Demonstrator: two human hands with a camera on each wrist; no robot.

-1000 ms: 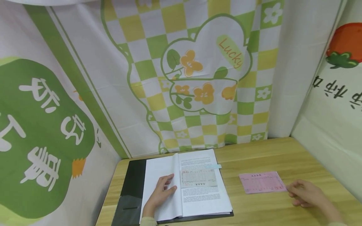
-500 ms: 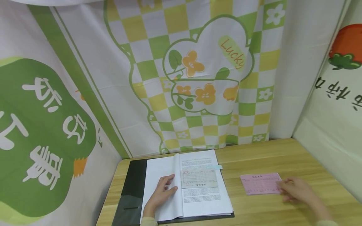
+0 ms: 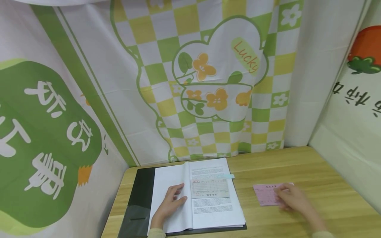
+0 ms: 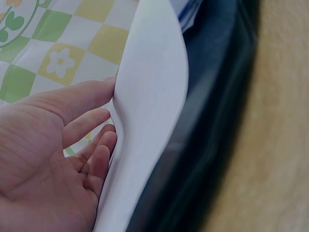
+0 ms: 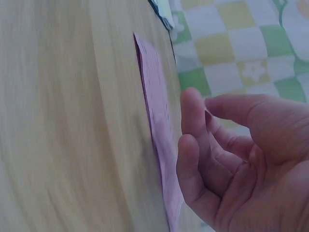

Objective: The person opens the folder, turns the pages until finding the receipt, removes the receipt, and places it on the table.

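My left hand (image 3: 169, 202) rests on the blank left-hand pages of an open document (image 3: 166, 175), its fingers along the curled page edge beside the spine. On the printed right-hand page lies a small white form slip (image 3: 209, 189) with a grid. To the right, a pink printed slip (image 3: 263, 195) lies flat on the table. My right hand (image 3: 293, 200) is over its right part and hides that end. In the right wrist view, the fingers are loosely bent, thumb near the index fingertip, nothing between them, and the pink slip (image 5: 157, 96) lies beneath on the wood.
A black folder (image 3: 134, 211) backs the document on the wooden table (image 3: 297, 162). A light blue tab (image 3: 230, 176) sticks out from the right page edge. Printed fabric hangings (image 3: 214, 137) close in the back and both sides.
My right hand has moved left from the right edge of the pink slip to above it. The left hand stays in place on the document. The view has shifted slightly.
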